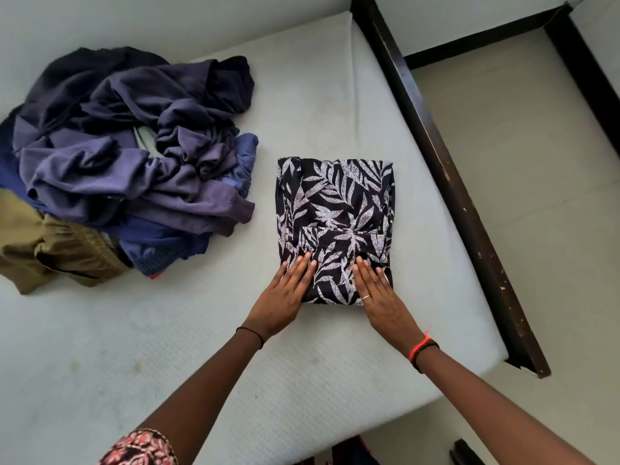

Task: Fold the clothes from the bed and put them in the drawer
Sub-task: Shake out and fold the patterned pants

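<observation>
A black shirt with a white leaf print (335, 209) lies folded into a neat rectangle on the pale mattress (201, 347). My left hand (283, 295) lies flat with straight fingers on its near left corner. My right hand (379, 293), a ring on one finger, presses flat on the near right part of the fold. Neither hand grips the cloth. To the left sits a loose pile of unfolded clothes (127, 156), mostly purple and dark blue, with an olive garment (50, 253) at its near edge.
The dark wooden bed frame (446, 182) runs along the mattress's right side, with beige floor (523, 182) beyond it. A second dark frame edge (483, 45) crosses the far right. No drawer is in view.
</observation>
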Motion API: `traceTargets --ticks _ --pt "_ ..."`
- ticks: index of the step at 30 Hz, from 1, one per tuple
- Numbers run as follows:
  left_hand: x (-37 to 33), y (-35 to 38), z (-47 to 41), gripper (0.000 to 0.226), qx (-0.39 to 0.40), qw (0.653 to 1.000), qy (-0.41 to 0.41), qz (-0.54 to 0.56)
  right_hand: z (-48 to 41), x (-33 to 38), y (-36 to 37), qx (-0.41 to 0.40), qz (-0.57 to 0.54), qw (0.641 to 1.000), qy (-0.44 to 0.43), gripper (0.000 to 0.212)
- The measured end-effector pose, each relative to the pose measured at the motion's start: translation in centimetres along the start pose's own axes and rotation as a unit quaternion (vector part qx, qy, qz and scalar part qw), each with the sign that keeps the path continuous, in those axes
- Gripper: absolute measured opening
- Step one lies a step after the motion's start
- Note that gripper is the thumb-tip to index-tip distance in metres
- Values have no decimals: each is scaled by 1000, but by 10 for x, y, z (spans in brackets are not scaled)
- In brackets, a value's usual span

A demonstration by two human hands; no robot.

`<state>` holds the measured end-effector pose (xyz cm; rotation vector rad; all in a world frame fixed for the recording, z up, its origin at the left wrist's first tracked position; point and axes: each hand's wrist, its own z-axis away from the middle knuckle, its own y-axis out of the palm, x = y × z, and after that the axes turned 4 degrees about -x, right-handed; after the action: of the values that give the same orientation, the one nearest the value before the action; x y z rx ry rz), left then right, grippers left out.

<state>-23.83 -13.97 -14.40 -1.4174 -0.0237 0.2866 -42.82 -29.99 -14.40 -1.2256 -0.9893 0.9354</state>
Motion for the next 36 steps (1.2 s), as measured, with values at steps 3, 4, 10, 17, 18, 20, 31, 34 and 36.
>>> traceTargets --ticks 3,4,10,17,18,20,31,34,36 --pt "3 -13 4 64 48 998 -10 46 8 4 -14 13 -25 1000 3 75" --pt "5 -18 5 64 59 996 -11 63 10 5 -19 22 -36 999 5 77" --pt "5 -67 5 57 180 958 -64 215 30 17 -47 82 -42 996 -5 70" --pt "45 -99 -15 45 109 903 -179 376 -16 -19 -110 155 -334 912 177 52" --pt "52 -101 -24 47 93 896 -188 391 -27 -31 -115 134 -361 900 205 46" --pt "64 -103 -43 45 49 893 -203 398 -51 -55 -121 99 -378 890 235 36" --pt "78 -83 -137 35 -39 836 -366 407 -154 -124 -80 94 -303 909 272 39" --pt "60 -74 -123 31 -153 778 -433 428 -157 -126 -69 60 -266 925 266 45" --pt "33 -75 -107 23 -290 641 -505 499 -159 -125 -65 30 -252 936 245 45"
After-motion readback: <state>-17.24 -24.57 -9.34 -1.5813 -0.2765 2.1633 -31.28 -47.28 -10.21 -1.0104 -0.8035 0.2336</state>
